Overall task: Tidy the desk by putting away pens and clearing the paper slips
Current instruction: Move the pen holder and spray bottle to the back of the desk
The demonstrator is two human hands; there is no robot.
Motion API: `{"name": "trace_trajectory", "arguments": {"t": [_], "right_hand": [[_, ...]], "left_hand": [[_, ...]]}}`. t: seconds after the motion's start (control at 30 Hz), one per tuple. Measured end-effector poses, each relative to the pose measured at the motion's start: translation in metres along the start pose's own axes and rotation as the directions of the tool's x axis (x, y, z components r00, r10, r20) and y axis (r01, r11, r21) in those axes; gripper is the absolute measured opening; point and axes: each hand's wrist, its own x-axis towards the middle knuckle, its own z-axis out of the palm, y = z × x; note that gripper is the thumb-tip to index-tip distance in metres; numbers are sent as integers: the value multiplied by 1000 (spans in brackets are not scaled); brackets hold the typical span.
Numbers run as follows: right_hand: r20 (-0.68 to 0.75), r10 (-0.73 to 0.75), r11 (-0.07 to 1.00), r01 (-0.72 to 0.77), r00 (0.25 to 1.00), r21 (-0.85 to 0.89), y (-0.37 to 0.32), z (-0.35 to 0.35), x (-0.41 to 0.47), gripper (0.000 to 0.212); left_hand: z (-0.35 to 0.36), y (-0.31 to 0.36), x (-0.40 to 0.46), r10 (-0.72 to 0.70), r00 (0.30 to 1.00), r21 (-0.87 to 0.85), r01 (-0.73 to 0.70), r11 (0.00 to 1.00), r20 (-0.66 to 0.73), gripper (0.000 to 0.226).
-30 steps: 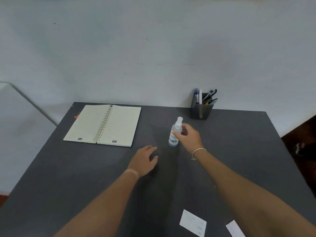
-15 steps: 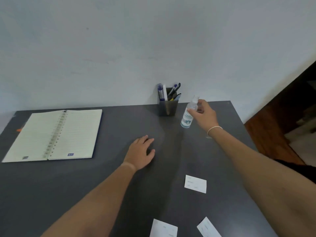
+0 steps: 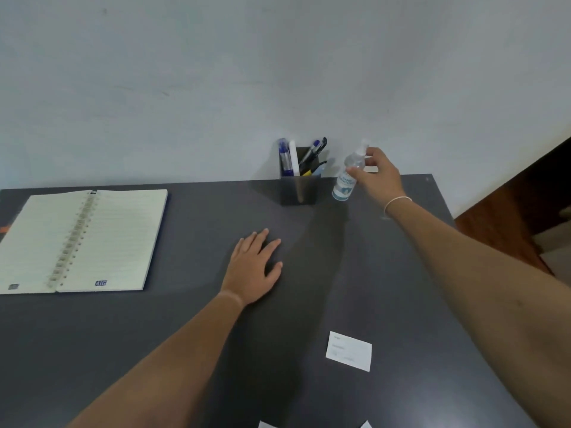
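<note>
Right hand [image 3: 378, 174] grip clamped on bottle [image 3: 347, 177] beside pen cup [image 3: 299, 188]; left hand [image 3: 253, 267] flat, fingers apart, on counter [image 3: 185, 335]. Slip [image 3: 349, 351] near front: thin, floppy, likely needs an edge pinch.

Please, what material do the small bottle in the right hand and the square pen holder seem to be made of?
The bottle looks like clear, glossy plastic: the wall and desk show through it, and it bears a printed label. The pen holder looks dark, smooth and slightly shiny, with a pale vertical reflection; metal or hard plastic, I cannot tell which.
</note>
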Motion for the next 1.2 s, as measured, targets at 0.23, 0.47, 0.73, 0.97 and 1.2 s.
{"name": "trace_trajectory", "arguments": {"t": [0.23, 0.47, 0.73, 0.97, 1.2], "right_hand": [[26, -11, 1000, 11, 1000, 2, 6, 11, 19, 39], [71, -38, 999, 36, 997, 20, 14, 16, 29, 37], [88, -72, 997, 70, 993, 31, 13, 20, 30, 38], [108, -94, 996, 93, 990, 13, 11, 26, 29, 39], [113, -106, 994, 109, 988, -19, 12, 25, 30, 40]], "left_hand": [[7, -5, -1, 4, 999, -4, -4, 1000, -41, 63], [9, -5, -1, 0, 999, 10, 0, 1000, -49, 58], [9, -4, -2, -3, 998, 12, 4, 1000, -69, 59], [8, -3, -2, -3, 997, 4, 4, 1000, -82, 58], [8, -4, -1, -3, 998, 16, 4, 1000, -71, 59]]}}
